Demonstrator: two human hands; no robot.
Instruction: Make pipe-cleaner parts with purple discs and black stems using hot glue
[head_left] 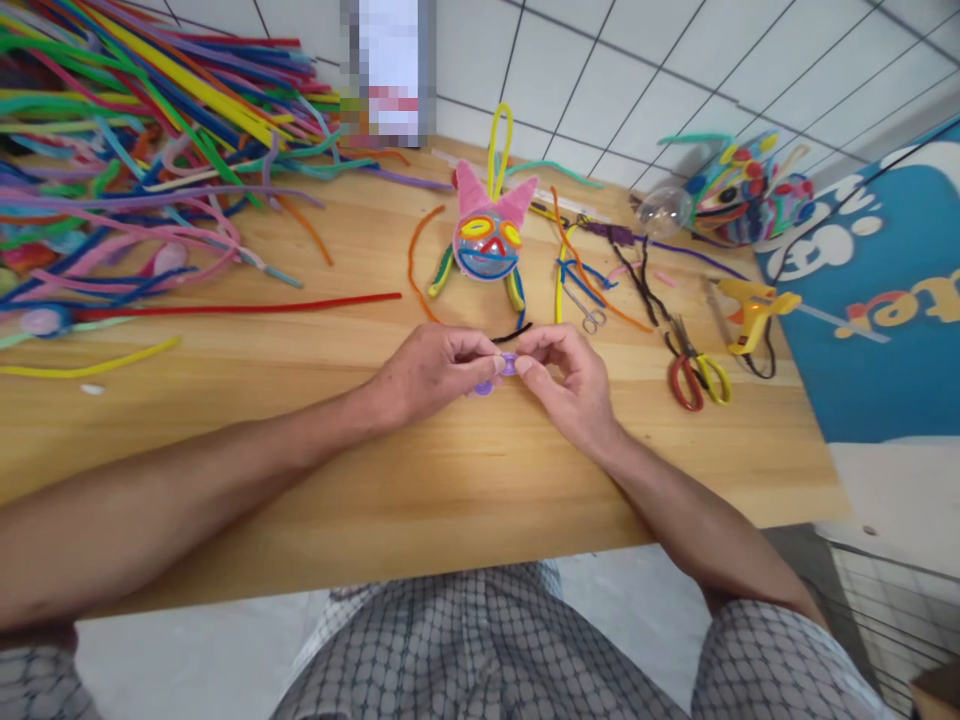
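Note:
Between my two hands, over the front middle of the table, is a small piece of purple pipe cleaner (509, 364) bent into coils. My left hand (431, 372) pinches it from the left between thumb and forefinger, and a coiled end hangs below those fingertips. From the other side my right hand (566, 378) grips it the same way, its fingers curled. Just beyond my hands a decorated ball figure (487, 258) stands with pink ears, yellow eyes, a red nose and a blue mouth. A yellow loop (500, 140) rises from its top. A short black pipe cleaner (514, 333) lies behind my fingers.
A big heap of colourful pipe cleaners (150, 170) covers the back left of the wooden table (360, 500). To the right lie red-and-yellow scissors (694, 375), small scissors (592, 318), a yellow glue gun (754, 310), a clear ball (664, 212) and another decorated piece (742, 195).

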